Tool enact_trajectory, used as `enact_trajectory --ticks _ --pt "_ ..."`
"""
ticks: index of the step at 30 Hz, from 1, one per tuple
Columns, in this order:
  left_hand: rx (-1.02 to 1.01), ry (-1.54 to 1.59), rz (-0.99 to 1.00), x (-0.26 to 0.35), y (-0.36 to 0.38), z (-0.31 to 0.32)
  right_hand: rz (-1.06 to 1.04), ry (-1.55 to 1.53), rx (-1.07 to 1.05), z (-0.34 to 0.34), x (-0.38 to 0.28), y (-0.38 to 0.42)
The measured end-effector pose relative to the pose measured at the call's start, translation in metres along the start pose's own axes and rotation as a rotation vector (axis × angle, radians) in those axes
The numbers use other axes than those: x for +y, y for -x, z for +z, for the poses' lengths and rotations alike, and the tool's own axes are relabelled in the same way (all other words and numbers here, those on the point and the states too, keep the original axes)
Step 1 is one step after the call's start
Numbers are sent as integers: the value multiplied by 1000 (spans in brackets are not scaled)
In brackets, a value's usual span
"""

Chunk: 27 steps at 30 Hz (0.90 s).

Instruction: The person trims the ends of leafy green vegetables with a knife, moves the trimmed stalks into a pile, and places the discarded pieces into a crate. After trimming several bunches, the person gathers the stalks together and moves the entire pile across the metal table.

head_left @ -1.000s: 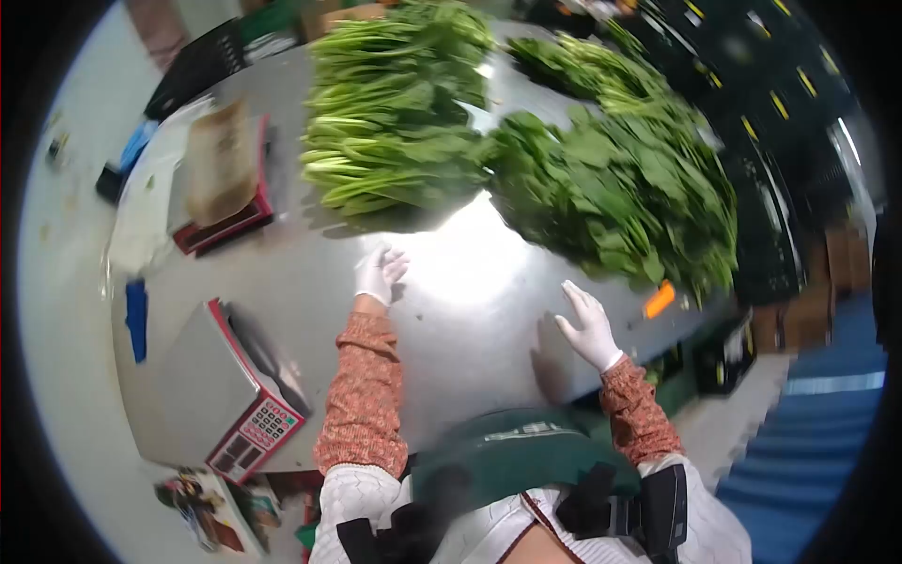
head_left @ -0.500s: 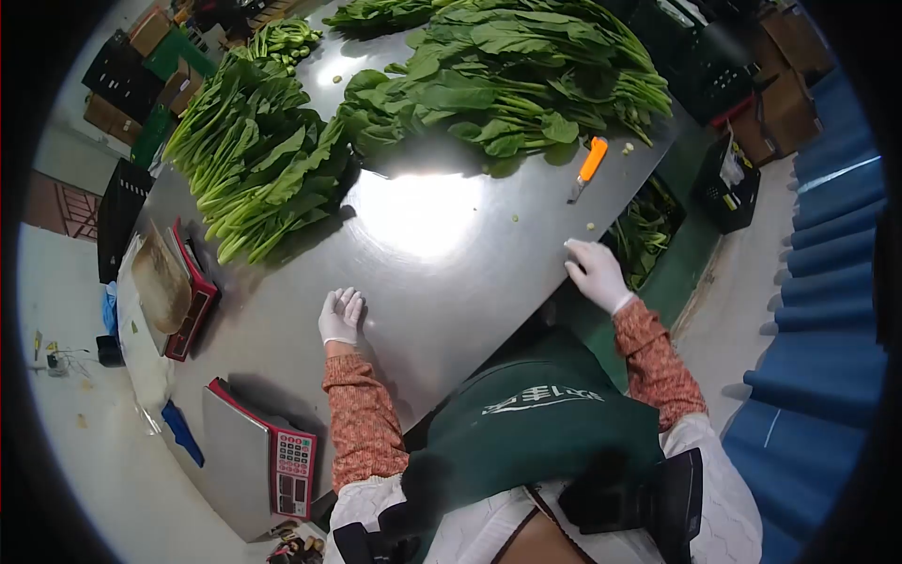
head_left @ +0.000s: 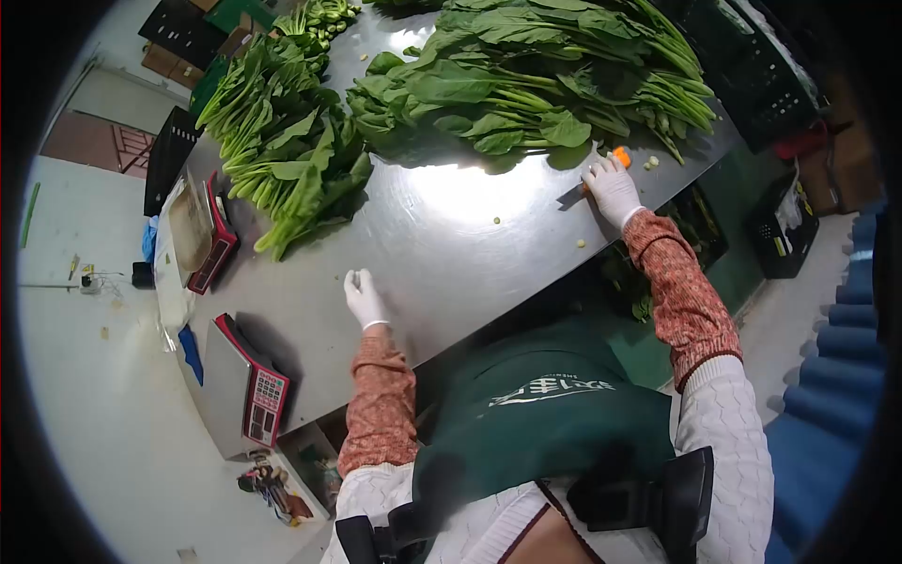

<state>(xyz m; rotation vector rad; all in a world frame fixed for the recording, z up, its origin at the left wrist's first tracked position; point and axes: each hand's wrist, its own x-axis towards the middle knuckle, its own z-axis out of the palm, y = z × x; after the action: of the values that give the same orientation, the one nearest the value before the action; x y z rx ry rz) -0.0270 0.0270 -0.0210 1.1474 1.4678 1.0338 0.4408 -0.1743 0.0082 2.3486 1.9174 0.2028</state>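
A knife with an orange handle (head_left: 620, 157) lies by the leaves at the table's right side. My right hand (head_left: 611, 188), in a white glove, is closed over its handle; the blade points left and part of the handle is hidden. My left hand (head_left: 365, 297), also gloved, hovers at the steel table (head_left: 451, 282) with loosely bent, slightly parted fingers and holds nothing. Beyond it on the left lies a pile of leafy greens (head_left: 291, 150). A larger heap of greens (head_left: 526, 85) covers the table's far side.
Two red-edged scales stand at left: one scale (head_left: 218, 249) beside the greens, another scale (head_left: 266, 402) with a keypad nearer me. Small stem bits (head_left: 582, 243) dot the table. A black crate (head_left: 785, 226) sits on the floor at right, near a blue curtain (head_left: 832, 376).
My right hand has moved forward from the table edge and closed on the knife. The left hand stays over the table with its fingers less curled. The view has shifted.
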Motion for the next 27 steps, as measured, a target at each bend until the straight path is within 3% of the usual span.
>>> enact_trajectory --ticks 2,5,9,10,11,13,14,15,16,17,18,20,24,27 --pt "-27 -242 233 -2 25 41 -78 -67 123 4 13 12" --pt "-85 -488 412 1 45 105 16 -394 347 0 24 52" --pt "-185 -650 444 -6 66 201 287 -504 360 -11 50 126" --pt "-204 -596 457 -9 90 234 360 -524 373 -7 58 147" --pt "-345 -701 513 -13 112 259 432 -544 386 -4 65 169" --pt "-481 -563 575 -21 181 315 606 -579 324 -7 74 212" --pt "-516 -1046 1348 -38 205 339 686 -585 279 -7 79 233" --pt "-655 -415 691 -3 251 368 757 -595 231 -6 82 254" --pt "-1031 -519 446 60 269 379 800 -614 222 -1 85 274" --pt "-1078 -335 610 34 320 417 876 -647 271 21 94 309" --pt "-1103 -176 527 11 345 438 931 -626 219 21 97 321" --pt "-1224 -128 490 37 360 450 1005 -641 257 24 99 332" --pt "-1093 -77 631 67 324 423 1143 -671 300 43 100 339" --pt "-807 -199 689 51 279 403 1144 -762 318 25 91 299"
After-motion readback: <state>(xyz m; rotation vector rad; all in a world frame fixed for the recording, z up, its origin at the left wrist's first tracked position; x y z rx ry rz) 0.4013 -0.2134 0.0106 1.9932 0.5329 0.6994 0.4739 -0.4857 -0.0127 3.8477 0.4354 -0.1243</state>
